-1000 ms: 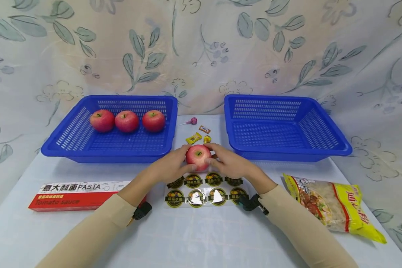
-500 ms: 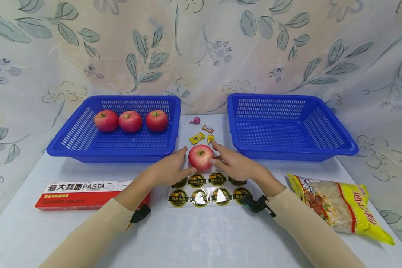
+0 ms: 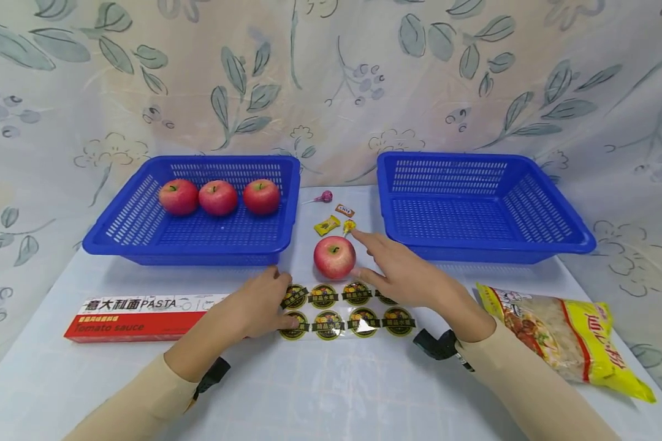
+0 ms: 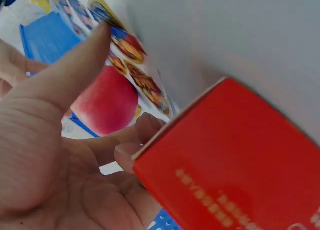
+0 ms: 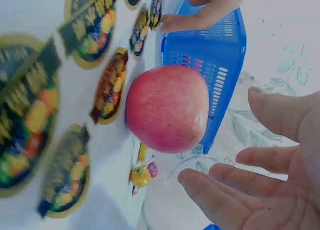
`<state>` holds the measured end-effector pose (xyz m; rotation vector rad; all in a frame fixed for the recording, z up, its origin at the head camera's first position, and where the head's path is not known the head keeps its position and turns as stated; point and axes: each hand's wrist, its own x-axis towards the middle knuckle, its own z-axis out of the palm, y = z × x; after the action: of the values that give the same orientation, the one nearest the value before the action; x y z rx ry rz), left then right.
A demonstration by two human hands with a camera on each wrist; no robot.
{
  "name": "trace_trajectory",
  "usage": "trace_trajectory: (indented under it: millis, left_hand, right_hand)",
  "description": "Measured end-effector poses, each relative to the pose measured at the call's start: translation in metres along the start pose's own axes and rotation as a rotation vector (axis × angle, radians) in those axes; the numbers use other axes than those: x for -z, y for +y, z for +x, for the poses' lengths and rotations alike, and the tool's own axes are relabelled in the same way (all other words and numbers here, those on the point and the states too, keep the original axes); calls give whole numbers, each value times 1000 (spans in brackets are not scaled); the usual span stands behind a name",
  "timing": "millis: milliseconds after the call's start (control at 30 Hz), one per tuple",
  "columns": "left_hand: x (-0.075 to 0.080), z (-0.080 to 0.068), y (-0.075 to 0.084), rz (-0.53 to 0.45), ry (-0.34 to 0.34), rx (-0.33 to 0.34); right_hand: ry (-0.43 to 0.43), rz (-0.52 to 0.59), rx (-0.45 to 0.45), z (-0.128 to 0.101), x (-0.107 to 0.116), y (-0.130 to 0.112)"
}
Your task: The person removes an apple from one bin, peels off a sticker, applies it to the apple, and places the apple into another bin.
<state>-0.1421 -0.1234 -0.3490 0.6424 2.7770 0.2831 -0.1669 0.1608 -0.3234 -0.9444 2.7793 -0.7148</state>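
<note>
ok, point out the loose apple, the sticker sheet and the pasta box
loose apple [image 3: 334,257], head view, middle of its red skin.
sticker sheet [image 3: 344,309], head view, clear backing between the two sticker rows.
pasta box [image 3: 138,326], head view, red front face.

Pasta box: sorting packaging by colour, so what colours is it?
Red front with a white top, clearest in the head view: pasta box.

The light is bright and even, and it seems to come from above and in front of me. Under my left hand [image 3: 256,306] and my right hand [image 3: 403,275] there are only soft, pale shadows on the tabletop [image 3: 320,392]. The sticker sheet [image 3: 344,309] shows small white glare. From my head the picture is sharp, but the far edge of the tabletop bends a little at the sides. From my wrists, my near fingers [image 5: 225,205] and the red box [image 4: 235,165] are blurred.
</note>
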Motion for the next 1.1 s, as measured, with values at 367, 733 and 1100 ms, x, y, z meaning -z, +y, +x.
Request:
trace_trajectory:
  millis: [367, 733, 1100]
  left_hand:
    - [-12, -8, -1, -122, 57, 6]
    - [-19, -18, -6, -388, 148, -128]
    - [-23, -24, -7, -485, 178, -149]
  right_hand:
    - [102, -19, 81, -2, -9, -18]
    - [144, -17, 336, 12, -34, -32]
    - [62, 37, 294, 28, -55, -36]
